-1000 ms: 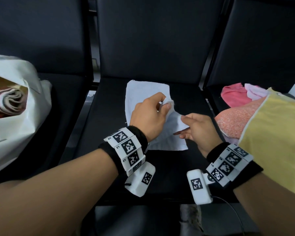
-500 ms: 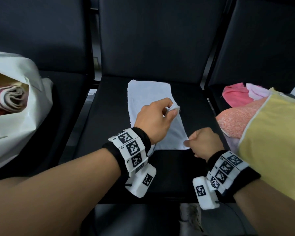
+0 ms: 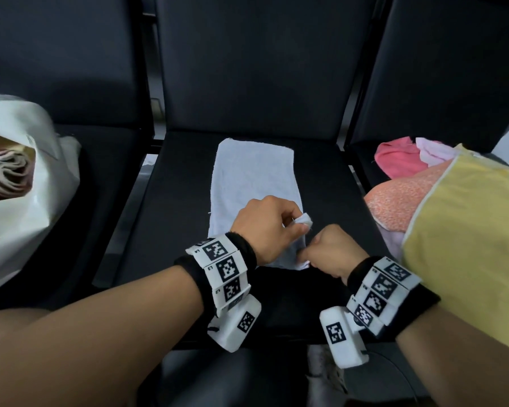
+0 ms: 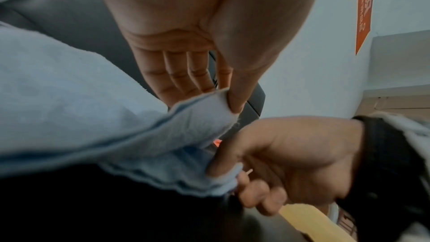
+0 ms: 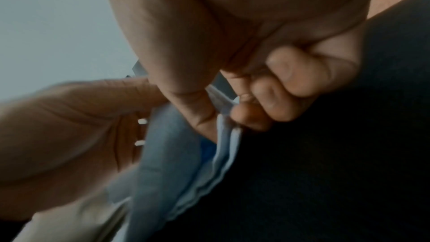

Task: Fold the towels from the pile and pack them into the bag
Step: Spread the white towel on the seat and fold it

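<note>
Both hands are pinching the towel [image 3: 253, 177] on the mid seat [image 3: 329, 201]: L hand [image 3: 266, 227] is holding a raised corner, R hand [image 3: 334, 249] is gripping the near corner. Risk: layers slipping apart w/ uneven pull, making a crooked fold. Bag [image 3: 21, 218] is waiting on the left.

Black seats [image 3: 321, 183], orange wall sign [image 4: 364, 6]
</note>
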`<action>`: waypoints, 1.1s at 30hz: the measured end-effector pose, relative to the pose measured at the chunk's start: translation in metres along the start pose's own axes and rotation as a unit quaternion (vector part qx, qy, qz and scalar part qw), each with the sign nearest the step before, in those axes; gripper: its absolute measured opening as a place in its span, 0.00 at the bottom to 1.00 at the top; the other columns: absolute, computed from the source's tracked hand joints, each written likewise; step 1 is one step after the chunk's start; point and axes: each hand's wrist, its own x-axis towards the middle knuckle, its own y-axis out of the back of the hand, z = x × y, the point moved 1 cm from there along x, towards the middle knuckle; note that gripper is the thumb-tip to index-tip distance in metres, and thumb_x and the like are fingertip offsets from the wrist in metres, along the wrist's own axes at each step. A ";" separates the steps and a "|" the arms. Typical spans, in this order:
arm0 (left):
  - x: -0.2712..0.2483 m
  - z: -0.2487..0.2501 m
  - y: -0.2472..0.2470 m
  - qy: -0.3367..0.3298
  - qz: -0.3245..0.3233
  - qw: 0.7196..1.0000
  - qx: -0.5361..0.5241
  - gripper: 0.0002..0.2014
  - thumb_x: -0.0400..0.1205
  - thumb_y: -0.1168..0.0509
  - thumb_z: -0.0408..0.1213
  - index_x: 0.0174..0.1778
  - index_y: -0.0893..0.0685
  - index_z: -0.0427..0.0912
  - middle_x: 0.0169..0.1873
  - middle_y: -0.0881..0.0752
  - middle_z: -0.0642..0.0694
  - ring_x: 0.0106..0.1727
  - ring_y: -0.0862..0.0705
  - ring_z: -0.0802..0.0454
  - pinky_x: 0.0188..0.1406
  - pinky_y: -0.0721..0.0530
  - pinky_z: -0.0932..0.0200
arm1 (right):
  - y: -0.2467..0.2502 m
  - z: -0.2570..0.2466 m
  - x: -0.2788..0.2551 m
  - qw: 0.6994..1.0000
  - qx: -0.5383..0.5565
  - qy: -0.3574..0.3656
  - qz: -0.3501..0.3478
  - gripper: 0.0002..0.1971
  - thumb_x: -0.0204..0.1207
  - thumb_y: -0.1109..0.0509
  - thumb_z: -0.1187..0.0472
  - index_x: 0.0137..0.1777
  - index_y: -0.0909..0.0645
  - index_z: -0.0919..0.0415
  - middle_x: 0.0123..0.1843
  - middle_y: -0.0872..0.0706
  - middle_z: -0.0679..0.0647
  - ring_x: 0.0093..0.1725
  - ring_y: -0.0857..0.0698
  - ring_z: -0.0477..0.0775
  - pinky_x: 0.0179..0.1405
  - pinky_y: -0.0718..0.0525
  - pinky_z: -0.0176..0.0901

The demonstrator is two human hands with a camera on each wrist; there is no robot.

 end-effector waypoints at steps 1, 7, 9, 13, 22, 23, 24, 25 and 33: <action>-0.001 -0.001 -0.002 0.002 -0.010 1.000 0.011 0.06 0.82 0.28 0.51 0.42 0.12 0.55 0.40 0.10 0.54 0.47 0.13 0.51 0.56 0.15 0.48 | 0.000 0.000 -0.002 1.000 0.023 0.004 -0.007 0.08 0.66 0.24 0.60 0.34 0.20 0.62 0.24 0.23 0.52 0.23 0.25 0.52 0.22 0.31 0.39; -0.006 -0.002 -0.007 -0.008 -0.010 0.999 0.047 0.04 0.81 0.29 0.48 0.43 0.12 0.55 0.38 0.10 0.54 0.45 0.13 0.52 0.53 0.15 0.47 | 0.005 0.001 -0.020 0.974 0.206 0.010 -0.092 0.05 0.79 0.29 0.68 0.50 0.14 0.70 0.37 0.12 0.60 0.30 0.15 0.51 0.24 0.19 0.37; -0.007 0.000 -0.005 -0.015 0.013 0.999 0.046 0.05 0.80 0.29 0.50 0.41 0.14 0.56 0.37 0.11 0.55 0.43 0.14 0.55 0.51 0.14 0.50 | 0.005 0.003 -0.026 0.967 0.231 0.029 -0.099 0.03 0.78 0.28 0.70 0.47 0.14 0.70 0.34 0.12 0.60 0.29 0.15 0.52 0.26 0.19 0.38; -0.009 0.007 0.000 -0.029 0.070 0.997 0.029 0.06 0.78 0.28 0.48 0.38 0.17 0.57 0.33 0.13 0.56 0.39 0.16 0.58 0.47 0.16 0.54 | 0.005 -0.002 -0.035 0.959 0.274 0.071 -0.031 0.07 0.77 0.26 0.70 0.53 0.19 0.65 0.31 0.12 0.60 0.25 0.17 0.51 0.24 0.21 0.39; -0.009 0.014 0.029 -0.060 0.183 0.981 -0.026 0.05 0.79 0.25 0.46 0.38 0.12 0.54 0.33 0.12 0.54 0.38 0.14 0.57 0.47 0.14 0.52 | 0.022 -0.017 -0.053 0.897 0.326 0.297 0.014 0.05 0.78 0.26 0.74 0.48 0.16 0.65 0.31 0.11 0.55 0.34 0.11 0.55 0.35 0.15 0.39; -0.010 0.015 0.032 -0.058 0.183 0.981 -0.034 0.06 0.79 0.25 0.48 0.37 0.11 0.53 0.32 0.12 0.55 0.38 0.14 0.58 0.46 0.14 0.53 | 0.023 -0.018 -0.054 0.891 0.329 0.314 0.001 0.08 0.75 0.25 0.76 0.51 0.16 0.65 0.34 0.09 0.55 0.39 0.08 0.56 0.40 0.13 0.39; -0.010 0.015 0.034 -0.058 0.184 0.980 -0.044 0.08 0.79 0.24 0.49 0.37 0.10 0.53 0.31 0.12 0.56 0.37 0.14 0.59 0.45 0.14 0.55 | 0.024 -0.019 -0.055 0.886 0.332 0.324 -0.012 0.12 0.73 0.23 0.78 0.53 0.16 0.66 0.38 0.08 0.56 0.44 0.07 0.57 0.45 0.12 0.40; -0.011 0.015 0.036 -0.059 0.184 0.980 -0.055 0.09 0.79 0.24 0.49 0.35 0.10 0.52 0.29 0.13 0.56 0.35 0.14 0.60 0.43 0.14 0.58 | 0.026 -0.019 -0.055 0.882 0.333 0.332 -0.021 0.15 0.72 0.23 0.79 0.55 0.16 0.66 0.43 0.07 0.58 0.47 0.06 0.58 0.48 0.12 0.39; -0.014 0.018 0.041 -0.048 0.177 0.978 -0.103 0.09 0.79 0.22 0.50 0.34 0.08 0.54 0.28 0.12 0.59 0.29 0.18 0.65 0.33 0.23 0.69 | 0.036 -0.031 -0.053 0.868 0.212 0.432 0.120 0.04 0.78 0.22 0.66 0.46 0.09 0.57 0.39 0.16 0.46 0.37 0.19 0.45 0.40 0.19 0.35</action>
